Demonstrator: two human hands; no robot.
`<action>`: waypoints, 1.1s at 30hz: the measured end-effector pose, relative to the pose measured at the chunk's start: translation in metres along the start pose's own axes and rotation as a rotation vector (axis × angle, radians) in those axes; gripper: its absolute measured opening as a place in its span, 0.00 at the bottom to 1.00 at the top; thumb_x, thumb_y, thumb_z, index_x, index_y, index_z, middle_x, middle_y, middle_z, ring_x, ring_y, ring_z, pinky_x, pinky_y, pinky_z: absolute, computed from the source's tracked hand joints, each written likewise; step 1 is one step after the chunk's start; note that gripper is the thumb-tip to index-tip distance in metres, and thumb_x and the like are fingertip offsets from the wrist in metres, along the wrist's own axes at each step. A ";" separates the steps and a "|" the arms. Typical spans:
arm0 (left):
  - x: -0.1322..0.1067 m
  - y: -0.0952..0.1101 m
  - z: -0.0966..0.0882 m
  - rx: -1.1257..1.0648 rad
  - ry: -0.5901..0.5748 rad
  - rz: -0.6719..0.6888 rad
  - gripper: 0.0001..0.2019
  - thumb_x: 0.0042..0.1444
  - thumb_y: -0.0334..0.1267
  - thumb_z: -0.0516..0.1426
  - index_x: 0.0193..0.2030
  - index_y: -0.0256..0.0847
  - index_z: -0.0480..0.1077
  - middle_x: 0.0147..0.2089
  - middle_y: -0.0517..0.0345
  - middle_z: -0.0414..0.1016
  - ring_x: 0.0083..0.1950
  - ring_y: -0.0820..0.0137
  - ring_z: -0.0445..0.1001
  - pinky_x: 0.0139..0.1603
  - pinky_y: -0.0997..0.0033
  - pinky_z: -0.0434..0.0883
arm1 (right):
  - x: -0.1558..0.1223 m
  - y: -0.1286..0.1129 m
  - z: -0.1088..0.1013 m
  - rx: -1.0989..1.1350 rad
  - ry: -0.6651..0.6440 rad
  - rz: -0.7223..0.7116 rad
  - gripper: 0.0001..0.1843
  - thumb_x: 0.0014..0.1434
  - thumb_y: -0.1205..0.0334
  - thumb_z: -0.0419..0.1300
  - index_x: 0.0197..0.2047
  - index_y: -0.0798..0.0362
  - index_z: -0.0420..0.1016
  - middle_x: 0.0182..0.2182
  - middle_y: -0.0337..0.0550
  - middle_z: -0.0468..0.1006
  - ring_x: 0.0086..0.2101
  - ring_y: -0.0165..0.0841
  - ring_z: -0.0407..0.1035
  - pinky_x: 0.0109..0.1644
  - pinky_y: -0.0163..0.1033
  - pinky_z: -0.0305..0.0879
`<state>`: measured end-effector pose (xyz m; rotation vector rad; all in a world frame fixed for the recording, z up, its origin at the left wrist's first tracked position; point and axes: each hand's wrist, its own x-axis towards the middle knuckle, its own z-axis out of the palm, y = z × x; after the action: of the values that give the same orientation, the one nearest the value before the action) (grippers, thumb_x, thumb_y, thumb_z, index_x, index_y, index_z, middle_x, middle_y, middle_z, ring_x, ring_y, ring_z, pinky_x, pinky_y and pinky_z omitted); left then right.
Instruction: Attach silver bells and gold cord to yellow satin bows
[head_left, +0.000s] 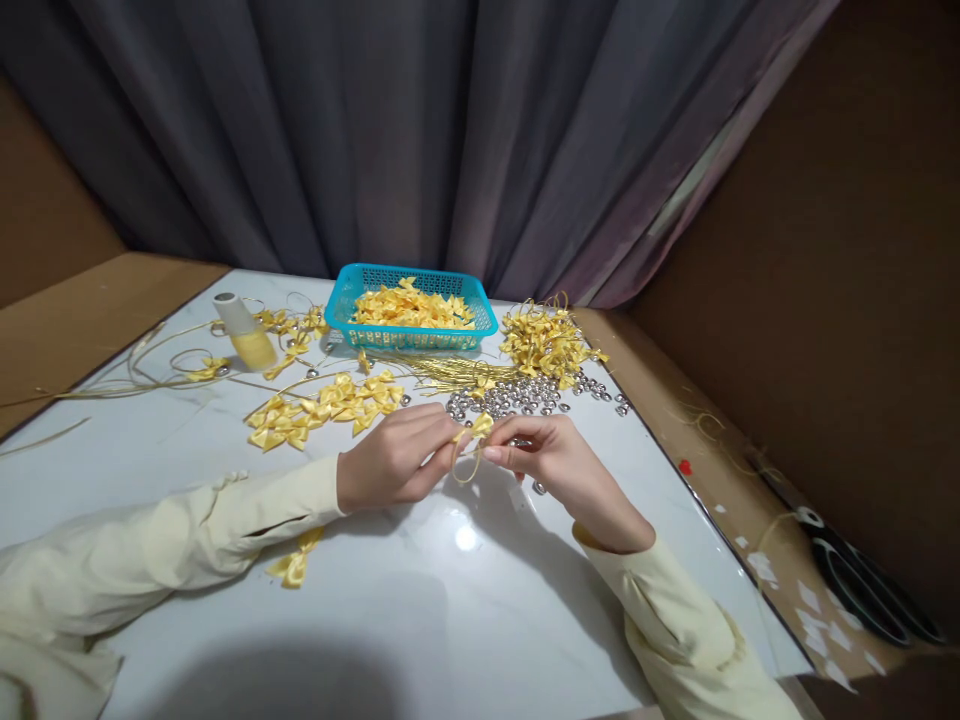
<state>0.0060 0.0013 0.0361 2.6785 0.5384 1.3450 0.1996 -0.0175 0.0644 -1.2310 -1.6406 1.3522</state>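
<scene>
Between my two hands, above the white board, is a yellow ribbon bow (480,427) with a loop of gold cord (466,470) hanging below it. My left hand (401,455) pinches the bow's left side, its fingers closed. From the other side, my right hand (551,452) grips the bow near the cord with thumb and forefinger. Just behind the hands lie many small silver beads (517,397). Loose yellow bows (330,408) are spread to the left, and a single bow (298,560) rests by my left sleeve.
A blue basket (341,320) of yellow bows stands at the back, beside a heap of corded bows (546,345). Gold cords (457,373) lie before it. At left a bottle with yellow contents (251,340) stands tilted in view. Black-handled scissors (862,580) lie at right among paper scraps (814,625).
</scene>
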 end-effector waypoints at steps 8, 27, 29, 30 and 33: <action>0.001 -0.002 -0.004 -0.032 0.069 -0.022 0.08 0.60 0.25 0.48 0.31 0.37 0.63 0.24 0.56 0.67 0.27 0.72 0.63 0.28 0.71 0.64 | 0.000 0.005 -0.005 -0.182 -0.020 -0.064 0.06 0.49 0.64 0.64 0.23 0.55 0.76 0.25 0.40 0.74 0.24 0.28 0.65 0.25 0.33 0.58; 0.009 0.001 -0.011 -0.006 0.123 -0.140 0.12 0.63 0.29 0.48 0.28 0.38 0.63 0.24 0.58 0.67 0.26 0.73 0.66 0.30 0.71 0.66 | -0.045 0.004 0.001 -0.662 -0.069 -0.099 0.11 0.51 0.75 0.55 0.22 0.54 0.73 0.22 0.40 0.75 0.24 0.30 0.67 0.29 0.34 0.57; 0.009 0.002 -0.011 -0.017 0.123 -0.145 0.12 0.63 0.30 0.48 0.27 0.38 0.63 0.24 0.58 0.67 0.26 0.73 0.66 0.30 0.71 0.66 | -0.049 0.005 0.002 -0.684 -0.048 -0.120 0.12 0.51 0.76 0.54 0.22 0.54 0.72 0.22 0.40 0.75 0.24 0.30 0.67 0.28 0.34 0.57; 0.009 0.002 -0.011 -0.022 0.120 -0.150 0.12 0.63 0.30 0.47 0.27 0.38 0.63 0.24 0.58 0.67 0.26 0.73 0.66 0.30 0.71 0.66 | -0.051 0.005 0.003 -0.696 -0.036 -0.131 0.12 0.51 0.76 0.53 0.22 0.54 0.72 0.22 0.40 0.75 0.25 0.31 0.67 0.28 0.33 0.57; 0.009 0.002 -0.011 -0.025 0.117 -0.163 0.12 0.63 0.30 0.47 0.28 0.39 0.63 0.24 0.58 0.67 0.27 0.73 0.66 0.30 0.71 0.66 | -0.056 0.005 0.004 -0.727 -0.027 -0.147 0.13 0.51 0.78 0.51 0.22 0.54 0.70 0.22 0.40 0.73 0.25 0.31 0.66 0.28 0.34 0.57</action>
<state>0.0029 0.0017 0.0499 2.4863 0.7288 1.4567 0.2157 -0.0714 0.0620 -1.4380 -2.2919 0.6857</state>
